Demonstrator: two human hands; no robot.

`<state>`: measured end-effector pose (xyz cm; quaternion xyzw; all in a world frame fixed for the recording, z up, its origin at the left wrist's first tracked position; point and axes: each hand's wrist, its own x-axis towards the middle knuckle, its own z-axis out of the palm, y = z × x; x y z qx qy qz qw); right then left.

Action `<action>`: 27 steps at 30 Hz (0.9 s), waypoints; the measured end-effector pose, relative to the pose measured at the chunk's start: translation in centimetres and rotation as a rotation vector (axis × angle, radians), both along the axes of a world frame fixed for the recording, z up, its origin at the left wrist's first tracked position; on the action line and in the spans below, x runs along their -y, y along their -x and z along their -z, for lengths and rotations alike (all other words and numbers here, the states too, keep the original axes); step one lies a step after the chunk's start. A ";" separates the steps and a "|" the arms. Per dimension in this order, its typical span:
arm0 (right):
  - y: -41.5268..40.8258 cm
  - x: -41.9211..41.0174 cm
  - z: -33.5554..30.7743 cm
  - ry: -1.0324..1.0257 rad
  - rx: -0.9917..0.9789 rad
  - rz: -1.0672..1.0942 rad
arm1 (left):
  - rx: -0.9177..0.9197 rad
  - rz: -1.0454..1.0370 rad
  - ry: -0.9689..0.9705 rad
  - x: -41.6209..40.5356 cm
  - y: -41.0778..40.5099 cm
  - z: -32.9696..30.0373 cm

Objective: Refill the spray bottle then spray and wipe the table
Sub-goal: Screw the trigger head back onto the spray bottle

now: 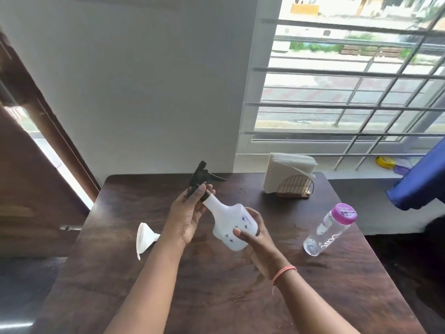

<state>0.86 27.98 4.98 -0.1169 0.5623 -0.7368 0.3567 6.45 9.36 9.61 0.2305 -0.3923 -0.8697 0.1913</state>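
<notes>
Nearest the camera, two bare forearms are extended over a dark wooden table [216, 297], an orange band worn at the right wrist. A white spray bottle [234, 225] is held tilted above the tabletop, its neck pointing up and to the left. Its body is cupped by the right hand [258, 242], with fingers wrapped behind it and the thumb laid across its printed front. The black collar under the black trigger head [201, 177] is gripped by the left hand [189, 218], fingers curled round it. The head appears to be still seated on the neck, so the unscrewing step is judged to be under way and no refilling done.

Just left of the left forearm, a white funnel [144, 237] is seen lying on its side on the table. To the right, a clear water bottle [330, 229] with a pink cap is seen standing, well apart from the hands. Further back, near the table's far edge, a stack of white napkins [287, 173] is kept in a gold wire holder. Beyond it, a barred window [349, 80] is shown, with a blue cloth at the right edge.

Trouble could arise if the head is freed while the bottle is tilted: any liquid left inside could be spilled onto the table. The bottle could also be twisted out of the one-handed cupping hold if the collar sticks.
</notes>
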 end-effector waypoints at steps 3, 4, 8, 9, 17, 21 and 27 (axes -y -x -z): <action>-0.6 0.8 -0.5 0.062 0.083 -0.011 | -0.062 0.059 -0.072 -0.3 0.5 -0.7; -0.8 1.1 -0.6 0.074 0.104 0.009 | -0.060 0.069 -0.065 -0.7 0.7 -1.0; -0.8 1.7 -1.0 0.089 0.119 0.156 | 0.022 -0.020 -0.005 -2.1 1.7 -1.4; -0.8 1.9 -1.1 0.089 0.119 0.167 | 0.031 -0.073 0.003 -2.3 1.9 -1.4; -1.3 2.7 -1.8 0.058 0.160 0.093 | 0.004 -0.155 0.009 -1.1 2.6 -2.8; -1.5 2.8 -1.9 0.076 0.213 0.039 | -0.036 -0.112 0.024 -0.1 2.6 -2.4; -0.2 2.2 -2.9 0.007 0.508 -0.281 | -0.131 -0.013 0.003 0.7 1.9 -1.7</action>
